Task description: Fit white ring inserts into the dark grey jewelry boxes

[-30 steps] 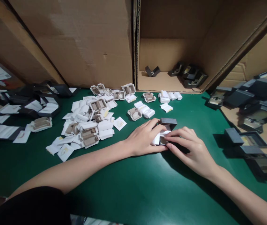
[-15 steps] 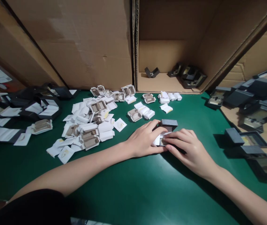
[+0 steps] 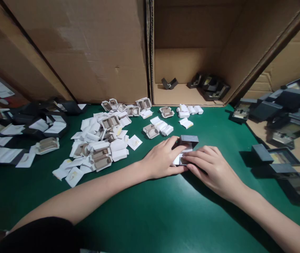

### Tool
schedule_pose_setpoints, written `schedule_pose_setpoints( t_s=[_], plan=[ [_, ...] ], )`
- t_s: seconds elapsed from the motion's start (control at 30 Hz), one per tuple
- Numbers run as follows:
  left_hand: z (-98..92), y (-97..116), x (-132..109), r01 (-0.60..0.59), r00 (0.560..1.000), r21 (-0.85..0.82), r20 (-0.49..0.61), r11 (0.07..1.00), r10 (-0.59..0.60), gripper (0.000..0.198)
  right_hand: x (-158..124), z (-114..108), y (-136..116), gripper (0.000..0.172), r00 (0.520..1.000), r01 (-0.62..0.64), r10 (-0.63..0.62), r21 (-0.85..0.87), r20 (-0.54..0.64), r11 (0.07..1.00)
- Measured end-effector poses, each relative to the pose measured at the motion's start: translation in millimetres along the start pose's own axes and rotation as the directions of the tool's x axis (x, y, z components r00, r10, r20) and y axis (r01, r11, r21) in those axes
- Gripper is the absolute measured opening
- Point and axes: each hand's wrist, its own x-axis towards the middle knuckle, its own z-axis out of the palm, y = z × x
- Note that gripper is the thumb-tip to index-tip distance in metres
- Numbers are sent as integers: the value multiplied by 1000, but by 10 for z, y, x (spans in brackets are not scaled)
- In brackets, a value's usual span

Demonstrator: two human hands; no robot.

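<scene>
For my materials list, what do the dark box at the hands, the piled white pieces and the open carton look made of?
Dark box: plastic or covered card, hard to tell; smooth, faint sheen where light catches.
White pieces: probably thin card, matte; folded walls, some with grey-brown insides.
Open carton: likely corrugated cardboard, matte brown; layered cut edges.

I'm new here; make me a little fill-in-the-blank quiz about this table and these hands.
1. The tabletop is coloured ____.
2. The left hand and the ____ hand are both at one small open dark box.
3. From the person's viewpoint, the heap of white card pieces lies to the ____ of that box.
4. The large brown box behind is made of ____.

Missing words: green; right; left; cardboard.
</scene>
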Motion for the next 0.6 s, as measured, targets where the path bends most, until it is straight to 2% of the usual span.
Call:
schedule_pose_setpoints(
  t_s=[0.27,0.43,0.6],
  plan=[
    [13,-33,-9,-11,1000,30,-8,999,11,58,-5,13,8,26,998,40,-41,-11,-50,999],
    [8,-39,-12,-5,1000,15,-11,1000,5,56,-5,34,9,28,1000,20,-20,-2,-14,1000],
    [-29,-60,-1,32,998,32,-61,999,-30,54,-14,51,72,31,1000,13,-13,45,5,999]
  ],
)
